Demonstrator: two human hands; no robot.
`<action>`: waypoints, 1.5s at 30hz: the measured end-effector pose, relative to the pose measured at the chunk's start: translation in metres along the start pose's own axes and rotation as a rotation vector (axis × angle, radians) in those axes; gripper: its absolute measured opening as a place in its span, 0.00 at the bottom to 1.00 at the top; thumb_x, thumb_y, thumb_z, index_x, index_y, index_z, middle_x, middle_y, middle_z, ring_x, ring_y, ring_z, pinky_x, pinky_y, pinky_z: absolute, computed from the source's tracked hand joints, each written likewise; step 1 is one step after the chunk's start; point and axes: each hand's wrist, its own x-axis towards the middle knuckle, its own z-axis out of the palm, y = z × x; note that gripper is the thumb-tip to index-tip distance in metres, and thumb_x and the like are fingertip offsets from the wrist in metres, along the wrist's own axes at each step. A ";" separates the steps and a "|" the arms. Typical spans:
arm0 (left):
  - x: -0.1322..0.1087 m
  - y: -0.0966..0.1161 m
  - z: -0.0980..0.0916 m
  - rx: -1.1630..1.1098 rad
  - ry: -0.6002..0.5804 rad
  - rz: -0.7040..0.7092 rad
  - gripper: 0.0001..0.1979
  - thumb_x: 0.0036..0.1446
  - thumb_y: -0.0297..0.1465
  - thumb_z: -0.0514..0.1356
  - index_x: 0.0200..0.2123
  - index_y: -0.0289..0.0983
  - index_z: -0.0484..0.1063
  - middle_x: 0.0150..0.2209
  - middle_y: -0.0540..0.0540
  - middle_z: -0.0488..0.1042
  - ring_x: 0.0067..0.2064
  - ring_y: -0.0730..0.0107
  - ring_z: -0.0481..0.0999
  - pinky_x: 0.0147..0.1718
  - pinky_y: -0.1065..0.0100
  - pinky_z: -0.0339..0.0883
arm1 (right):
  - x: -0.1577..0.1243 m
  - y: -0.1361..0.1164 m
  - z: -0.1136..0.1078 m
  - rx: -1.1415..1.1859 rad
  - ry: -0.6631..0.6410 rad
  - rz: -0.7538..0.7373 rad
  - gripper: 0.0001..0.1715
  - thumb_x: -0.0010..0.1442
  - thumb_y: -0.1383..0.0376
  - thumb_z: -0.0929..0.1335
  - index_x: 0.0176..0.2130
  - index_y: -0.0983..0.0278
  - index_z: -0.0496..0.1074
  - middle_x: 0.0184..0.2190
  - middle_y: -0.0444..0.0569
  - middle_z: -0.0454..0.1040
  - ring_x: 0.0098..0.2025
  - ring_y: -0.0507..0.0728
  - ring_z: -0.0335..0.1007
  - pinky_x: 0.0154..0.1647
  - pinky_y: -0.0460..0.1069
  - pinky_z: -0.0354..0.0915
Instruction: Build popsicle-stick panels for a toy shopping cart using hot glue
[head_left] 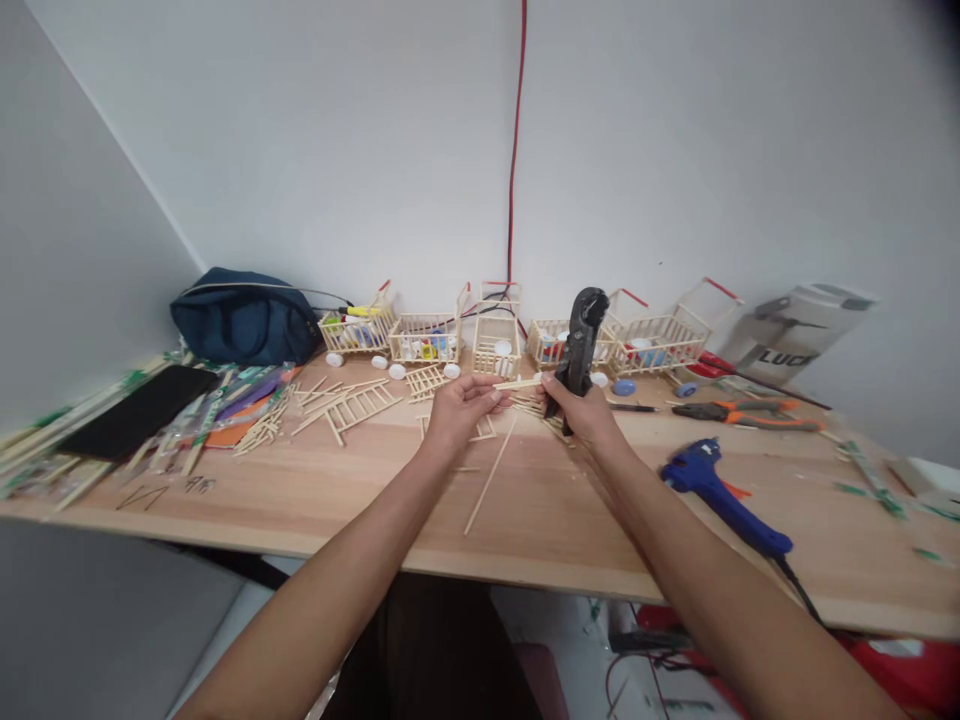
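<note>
While the wall fills the back, the table runs right across below it. Red cable hangs down the wall near the middle. Blue bag sits at the back left, against the wall; LUCK pack leans at the back right. Between them, five small stick-built carts in a row, red on the handles, coloured plastic bits inside. Black slab lies far left, on top of bundled sticks and wrappers. Blue glue gun lies on its side, right of the right forearm, cord running off the front edge.

Both hands are over the table, mid-view, in front of the carts. Left hand: thumb and fingers pinching one end of the short stick. Right hand: wrapped round the black cutter, head up, thumb and forefinger also at the stick's other end. So the stick spans the gap between the two hands, roughly level; cutter head is well above it.

Orange-handled pliers lie right of the right hand. Ladder frame lies flat left of the left hand, loose sticks around it. Long stick lies between the forearms. Pen just right of the right hand. Blue disc stands behind it.
</note>
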 end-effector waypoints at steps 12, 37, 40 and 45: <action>-0.002 0.004 0.001 0.100 0.082 0.057 0.12 0.43 0.30 0.69 0.32 0.30 0.77 0.28 0.44 0.80 0.32 0.66 0.81 0.36 0.67 0.71 | -0.002 0.002 0.003 0.006 -0.001 -0.043 0.29 0.37 0.44 0.76 0.26 0.65 0.71 0.22 0.47 0.73 0.24 0.52 0.69 0.27 0.48 0.65; -0.008 0.005 -0.001 -0.174 -0.125 -0.209 0.13 0.49 0.26 0.69 0.39 0.30 0.75 0.34 0.42 0.81 0.35 0.69 0.82 0.36 0.73 0.74 | 0.002 0.004 0.000 0.197 -0.072 -0.063 0.26 0.40 0.48 0.78 0.27 0.63 0.70 0.21 0.41 0.68 0.23 0.49 0.63 0.27 0.47 0.64; -0.009 0.005 0.001 -0.180 -0.123 -0.215 0.12 0.48 0.27 0.70 0.37 0.30 0.75 0.33 0.42 0.81 0.34 0.69 0.82 0.35 0.73 0.74 | 0.001 0.005 0.001 0.192 -0.056 -0.044 0.26 0.39 0.48 0.78 0.27 0.64 0.70 0.21 0.42 0.69 0.24 0.50 0.64 0.27 0.47 0.64; -0.011 0.008 0.001 -0.181 -0.190 -0.208 0.14 0.51 0.29 0.68 0.41 0.31 0.74 0.35 0.42 0.81 0.37 0.68 0.82 0.37 0.70 0.74 | 0.000 0.004 0.002 0.218 -0.066 0.000 0.28 0.36 0.48 0.79 0.27 0.64 0.70 0.21 0.41 0.69 0.24 0.50 0.64 0.27 0.47 0.65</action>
